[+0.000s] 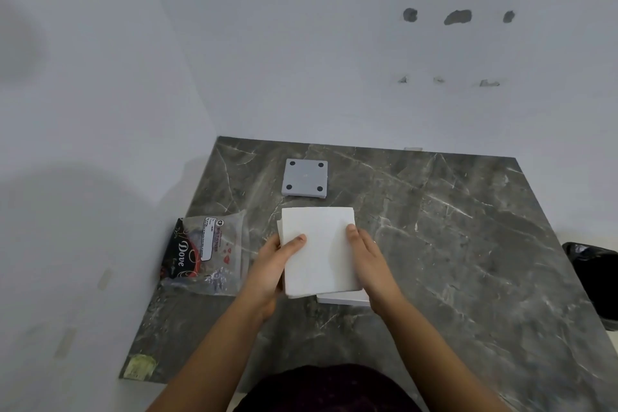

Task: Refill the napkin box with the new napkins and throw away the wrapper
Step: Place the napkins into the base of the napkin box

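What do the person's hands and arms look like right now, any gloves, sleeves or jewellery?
Both hands are bare: no gloves on the left hand or right hand. Both forearms are uncovered to the frame edge, no sleeves showing. No watch or bracelet visible. Fingers look unadorned, though rings would be hard to confirm.

Left hand [271,264] and right hand [369,261] forward, thumbs on top, fingers curled, gripping.

Desk [451,244] surface from 1 to 5 o'clock is open for passage. Obstacles: wrapper [205,254] at 9 o'clock, grey square plate [305,179] at 12, walls closing 9 through 12.
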